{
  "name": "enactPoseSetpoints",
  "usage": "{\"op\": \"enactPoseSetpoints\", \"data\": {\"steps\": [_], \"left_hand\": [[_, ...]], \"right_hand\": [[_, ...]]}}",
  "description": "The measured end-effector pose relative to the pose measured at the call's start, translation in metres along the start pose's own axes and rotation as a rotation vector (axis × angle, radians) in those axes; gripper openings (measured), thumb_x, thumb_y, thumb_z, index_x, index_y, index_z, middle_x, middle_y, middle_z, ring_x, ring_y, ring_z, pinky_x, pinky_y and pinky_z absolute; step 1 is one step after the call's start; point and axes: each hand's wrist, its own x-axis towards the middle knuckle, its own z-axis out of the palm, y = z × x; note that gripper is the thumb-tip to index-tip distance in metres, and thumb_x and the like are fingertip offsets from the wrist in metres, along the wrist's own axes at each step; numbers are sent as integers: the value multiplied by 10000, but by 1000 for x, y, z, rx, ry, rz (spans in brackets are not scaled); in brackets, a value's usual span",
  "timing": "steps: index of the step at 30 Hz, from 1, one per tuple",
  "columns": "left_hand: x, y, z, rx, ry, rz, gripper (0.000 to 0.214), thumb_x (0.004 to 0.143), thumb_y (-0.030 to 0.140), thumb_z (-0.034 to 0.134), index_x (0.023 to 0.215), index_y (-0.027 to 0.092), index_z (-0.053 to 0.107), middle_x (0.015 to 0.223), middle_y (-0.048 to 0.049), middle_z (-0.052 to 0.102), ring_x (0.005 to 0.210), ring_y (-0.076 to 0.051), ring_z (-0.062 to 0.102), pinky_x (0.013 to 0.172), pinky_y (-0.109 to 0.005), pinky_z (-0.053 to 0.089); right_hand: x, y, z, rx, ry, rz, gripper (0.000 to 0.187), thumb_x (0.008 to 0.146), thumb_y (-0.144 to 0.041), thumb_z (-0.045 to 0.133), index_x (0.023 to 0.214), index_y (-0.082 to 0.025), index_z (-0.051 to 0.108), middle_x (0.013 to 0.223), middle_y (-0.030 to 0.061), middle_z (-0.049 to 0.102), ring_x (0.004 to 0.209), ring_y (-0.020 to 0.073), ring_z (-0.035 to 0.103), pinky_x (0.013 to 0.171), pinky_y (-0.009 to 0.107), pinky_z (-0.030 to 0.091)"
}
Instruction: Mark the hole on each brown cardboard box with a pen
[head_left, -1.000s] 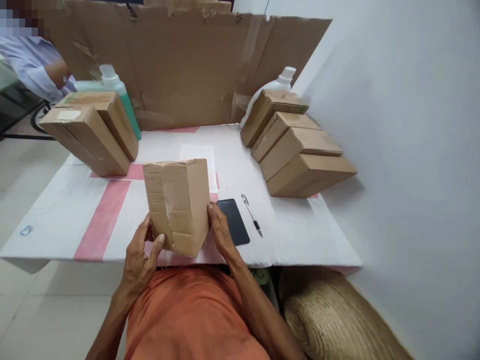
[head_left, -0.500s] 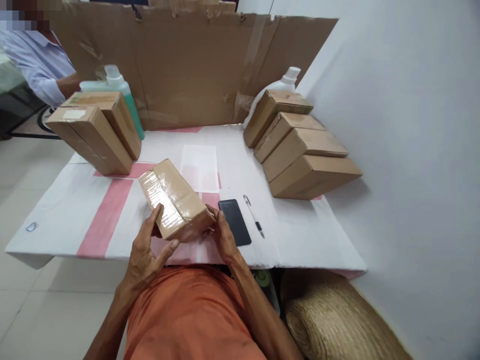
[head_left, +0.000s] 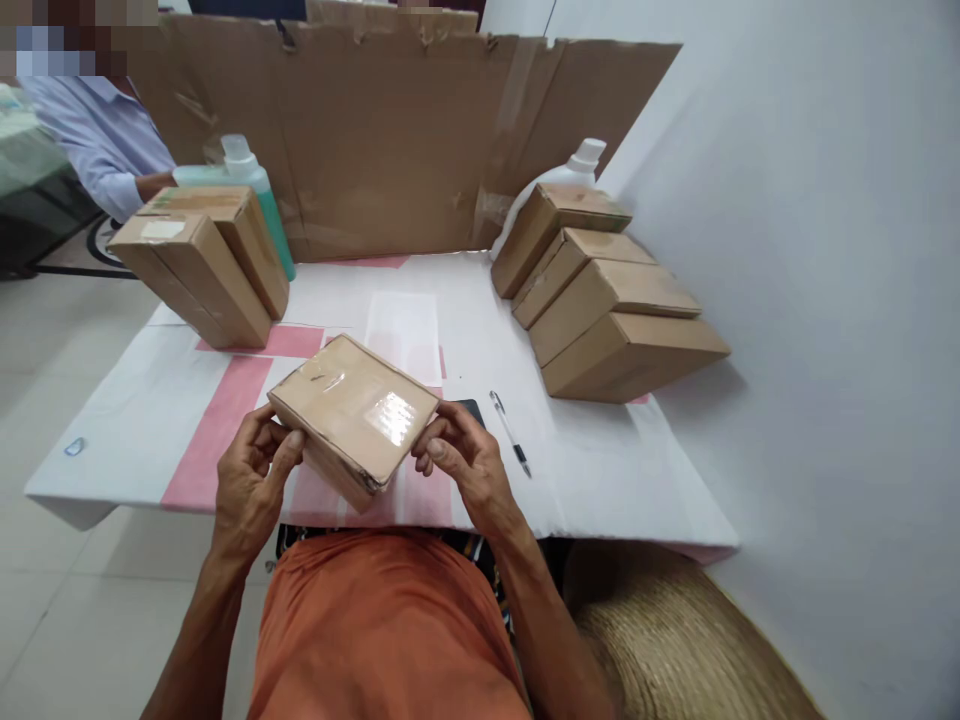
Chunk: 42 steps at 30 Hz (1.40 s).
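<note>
A brown cardboard box (head_left: 349, 395) with shiny clear tape is held tilted over the near part of the table, its broad face turned up. My left hand (head_left: 255, 470) grips its left corner, thumb on the near side and fingers curled behind. At the right corner, my right hand (head_left: 465, 460) has its fingers against the box edge, some of them curled under. Behind my right hand lies a black phone (head_left: 471, 410), mostly covered. A pen (head_left: 510, 433) with a black grip lies to the right of it. Beyond the box rests a white sheet of paper (head_left: 403, 325).
Two cardboard boxes (head_left: 195, 270) and a bottle of green liquid (head_left: 274, 220) stand at left. Several boxes (head_left: 637, 355) lean in a row at right, before a white bottle (head_left: 566, 172). A cardboard panel (head_left: 390, 140) closes the back. Another person (head_left: 105, 140) sits beyond, left.
Both hands have turned the box, so a different, broader face is now up. My right hand has shifted slightly and now covers most of the phone.
</note>
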Motion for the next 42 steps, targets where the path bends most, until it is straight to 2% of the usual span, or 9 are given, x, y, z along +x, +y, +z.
{"op": "enactPoseSetpoints", "data": {"steps": [7,12,16,21,28,31,34,37,42], "left_hand": [[14,-3,3,90,53,6,598,855,652,789,1226,186,732,728,39,583,659,-140,543,666,-277,476],[26,-5,11,175,138,76,492,846,601,797,1139,206,781,708,51,555,645,-137,518,650,-278,444],[33,-5,17,196,179,116,439,848,573,793,1088,206,793,693,56,531,660,-137,496,681,-281,438],[29,6,16,250,210,142,345,816,542,828,826,215,719,649,68,473,627,-121,440,649,-279,381],[1,10,2,417,87,66,548,879,638,747,608,228,504,590,57,390,573,-124,383,578,-289,331],[-3,-4,4,447,24,5,525,836,727,740,946,214,739,815,-19,659,730,-203,602,667,-326,480],[-1,-10,13,520,26,139,766,847,774,714,1346,192,719,1256,-149,725,1100,-326,688,950,-464,560],[1,-5,26,621,-44,284,615,928,760,655,1222,241,801,1263,-147,737,1192,-363,663,1075,-534,503],[-4,5,45,682,-100,385,472,947,695,697,1010,242,815,1034,-109,781,1030,-345,688,960,-499,500]], "right_hand": [[15,10,-1,-227,112,39,452,911,-649,812,1081,-242,712,747,-29,657,637,152,581,581,290,454],[20,26,-3,-407,133,-15,509,991,-716,650,1137,-238,744,1129,79,713,1026,245,662,837,363,527],[19,37,-1,-339,-42,52,803,876,-831,707,1427,-256,606,1408,131,660,1259,325,636,1019,454,524],[11,23,6,-391,-50,95,1295,640,-901,855,1667,-280,369,1596,184,544,1404,412,565,1136,555,487],[-5,12,-12,-237,-236,258,950,885,-860,694,1602,-266,501,1523,152,665,1380,381,633,1175,539,485],[-15,25,-19,-242,-249,362,846,935,-834,653,1510,-221,558,1482,157,689,1356,366,646,1190,536,469],[-26,33,-16,-198,-216,362,780,979,-787,634,1483,-197,553,1510,163,666,1373,346,635,1208,508,451],[-34,32,-12,-158,-204,351,757,1000,-741,642,1521,-203,527,1526,157,656,1385,329,629,1202,488,463],[-22,24,-11,-272,-59,324,966,905,-817,697,1633,-229,463,1682,203,484,1460,369,563,1191,547,486]]}}
